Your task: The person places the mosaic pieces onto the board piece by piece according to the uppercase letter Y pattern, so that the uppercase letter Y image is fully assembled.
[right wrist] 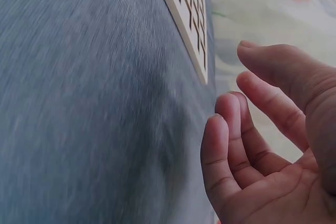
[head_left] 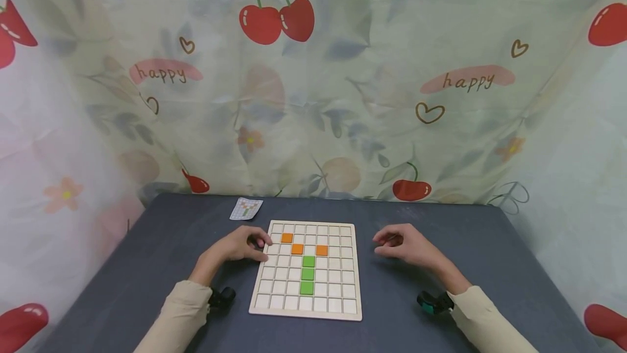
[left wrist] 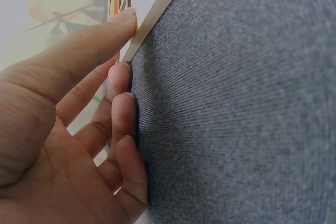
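A light wooden grid board (head_left: 260,305) lies flat on the dark table, its squares mostly white. Set among them are orange tiles (head_left: 297,249) in the upper rows and a column of green tiles (head_left: 307,274) below. My left hand (head_left: 241,244) rests at the board's left edge; in the left wrist view the thumb (left wrist: 100,38) touches the rim, while the other fingers bend loosely against the table. Right of the board, my right hand (head_left: 406,243) hovers with nothing in it, thumb and fingers apart and relaxed in the right wrist view.
A small printed card (head_left: 246,209) with a coloured grid pattern lies behind the board, near the dark table's (head_left: 392,309) back edge. A patterned curtain (head_left: 313,97) hangs behind and at both sides. A thin looped wire (head_left: 511,196) shows at the back right corner.
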A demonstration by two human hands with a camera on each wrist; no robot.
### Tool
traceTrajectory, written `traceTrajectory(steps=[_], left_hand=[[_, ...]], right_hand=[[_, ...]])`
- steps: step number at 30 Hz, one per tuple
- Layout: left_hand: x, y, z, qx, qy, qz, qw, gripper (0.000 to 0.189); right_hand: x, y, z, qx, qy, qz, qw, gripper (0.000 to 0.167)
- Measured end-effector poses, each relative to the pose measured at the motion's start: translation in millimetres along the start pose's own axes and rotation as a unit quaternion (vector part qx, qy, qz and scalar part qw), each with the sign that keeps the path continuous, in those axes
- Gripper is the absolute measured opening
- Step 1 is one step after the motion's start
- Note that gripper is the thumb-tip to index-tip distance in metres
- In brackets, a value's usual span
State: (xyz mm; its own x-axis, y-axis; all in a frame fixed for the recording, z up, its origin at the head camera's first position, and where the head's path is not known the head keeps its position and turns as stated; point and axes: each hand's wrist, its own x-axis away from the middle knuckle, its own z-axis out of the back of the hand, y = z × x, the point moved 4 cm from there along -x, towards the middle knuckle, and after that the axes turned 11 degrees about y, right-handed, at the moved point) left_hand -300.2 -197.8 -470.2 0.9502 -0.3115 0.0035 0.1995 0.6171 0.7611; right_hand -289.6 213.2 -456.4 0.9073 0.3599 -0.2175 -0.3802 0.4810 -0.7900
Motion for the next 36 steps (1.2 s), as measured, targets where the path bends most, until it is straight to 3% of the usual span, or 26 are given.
traceTrajectory(steps=[7, 19, 27, 36], left_hand=[[-0.5, -0.8, -0.3, -0.003, 0.001, 0.011, 0.9999, 0.028], [-0.3, -4.2, -2.2, -0.005, 0.0, 0.005, 1.0, 0.028], [1.1, -3.0, -1.7, -0.005, -0.001, 0.017, 0.9998, 0.028], [0.4, -2.4, -1.5, -0.013, 0.001, 0.022, 0.9997, 0.027]], right_hand=[[13.8, 13, 22, -0.009, 0.015, -0.009, 0.9998, 0.025], [28.3, 36, 50, -0.008, 0.032, -0.015, 0.9993, 0.028], [29.8, 41, 61, -0.029, 0.032, -0.053, 0.9977, 0.031], [27.3, 48, 67, -0.022, 0.04, -0.059, 0.9972, 0.029]])
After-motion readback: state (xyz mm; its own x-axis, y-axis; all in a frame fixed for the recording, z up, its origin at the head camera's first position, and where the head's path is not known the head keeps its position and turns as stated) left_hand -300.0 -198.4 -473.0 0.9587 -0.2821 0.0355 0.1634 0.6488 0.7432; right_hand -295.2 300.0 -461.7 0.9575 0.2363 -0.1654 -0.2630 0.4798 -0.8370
